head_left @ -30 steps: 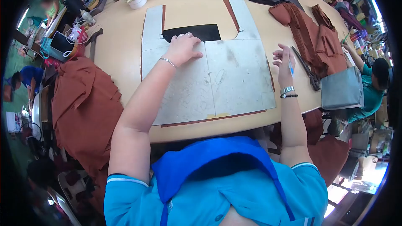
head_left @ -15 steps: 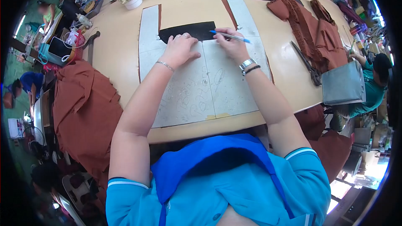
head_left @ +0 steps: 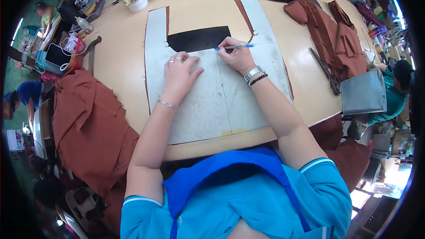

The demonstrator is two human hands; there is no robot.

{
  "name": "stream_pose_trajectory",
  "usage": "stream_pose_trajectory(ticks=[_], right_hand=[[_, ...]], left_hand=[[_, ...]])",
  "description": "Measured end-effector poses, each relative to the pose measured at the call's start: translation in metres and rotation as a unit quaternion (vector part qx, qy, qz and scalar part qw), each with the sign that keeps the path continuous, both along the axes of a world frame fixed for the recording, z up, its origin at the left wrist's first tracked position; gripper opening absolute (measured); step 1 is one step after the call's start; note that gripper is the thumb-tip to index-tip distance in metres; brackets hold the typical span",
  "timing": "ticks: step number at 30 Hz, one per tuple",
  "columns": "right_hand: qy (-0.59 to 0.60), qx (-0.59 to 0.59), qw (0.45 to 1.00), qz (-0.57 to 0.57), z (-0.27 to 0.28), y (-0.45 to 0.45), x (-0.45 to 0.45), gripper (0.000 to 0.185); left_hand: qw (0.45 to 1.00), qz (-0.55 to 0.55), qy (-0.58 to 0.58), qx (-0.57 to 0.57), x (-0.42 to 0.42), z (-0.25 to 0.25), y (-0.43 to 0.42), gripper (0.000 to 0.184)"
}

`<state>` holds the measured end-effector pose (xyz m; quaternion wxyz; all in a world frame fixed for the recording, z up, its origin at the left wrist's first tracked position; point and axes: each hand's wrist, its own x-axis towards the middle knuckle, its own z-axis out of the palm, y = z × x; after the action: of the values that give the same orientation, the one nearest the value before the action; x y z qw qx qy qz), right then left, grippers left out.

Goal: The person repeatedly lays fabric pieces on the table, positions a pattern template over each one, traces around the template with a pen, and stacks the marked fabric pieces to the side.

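Note:
A pale grey template (head_left: 203, 102) with two upward arms lies on reddish-brown material (head_left: 241, 6), which shows along its edges. Between the arms, a black piece (head_left: 199, 37) meets the template's inner edge. My left hand (head_left: 179, 73) rests on the template's left half, fingers spread and holding nothing. In my right hand (head_left: 237, 55) is a blue pen (head_left: 243, 45), pinched between the fingers, its tip at the template's upper edge by the centre line, next to the black piece.
Scissors (head_left: 326, 71) and brown cloth pieces (head_left: 341, 44) lie at the table's right, near a metal box (head_left: 364, 93). A brown cloth pile (head_left: 88, 128) hangs at the left. A potted plant (head_left: 138, 1) stands at the back left. A co-worker (head_left: 400, 79) sits at the right.
My right hand came in from the right with the pen and then moved slightly down and left to the template's edge. My left hand slid down and left, away from the black piece.

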<state>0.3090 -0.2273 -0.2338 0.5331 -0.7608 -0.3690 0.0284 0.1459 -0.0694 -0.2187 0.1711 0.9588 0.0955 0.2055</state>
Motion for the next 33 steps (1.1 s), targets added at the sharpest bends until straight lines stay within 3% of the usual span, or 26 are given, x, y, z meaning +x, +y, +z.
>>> stream_pose_trajectory(ticks=[3,12,18,22,27,33], right_hand=[[-0.005,-0.001,1.0,-0.005,0.001,0.002,-0.001,0.009],[0.003,-0.014,1.0,-0.016,0.0,0.002,0.001,0.008],[0.137,0.057,0.988,-0.034,0.007,0.02,0.005,0.013],[0.174,0.11,0.978,0.044,0.013,0.071,-0.013,0.015],[0.077,0.042,0.992,0.09,0.001,0.131,-0.021,0.014],[0.001,-0.024,0.995,0.093,0.002,0.135,-0.024,0.015]], left_hand=[[0.997,0.033,0.026,-0.06,-0.009,0.002,0.004,0.033],[1.0,0.01,0.008,0.001,-0.012,-0.002,0.01,0.04],[0.985,0.12,0.117,0.037,-0.024,0.007,0.012,0.068],[0.983,0.113,0.145,-0.01,-0.023,0.01,0.019,0.076],[0.979,0.109,0.171,-0.019,-0.022,0.017,0.019,0.078],[0.978,0.109,0.176,-0.016,-0.022,0.016,0.019,0.083]])
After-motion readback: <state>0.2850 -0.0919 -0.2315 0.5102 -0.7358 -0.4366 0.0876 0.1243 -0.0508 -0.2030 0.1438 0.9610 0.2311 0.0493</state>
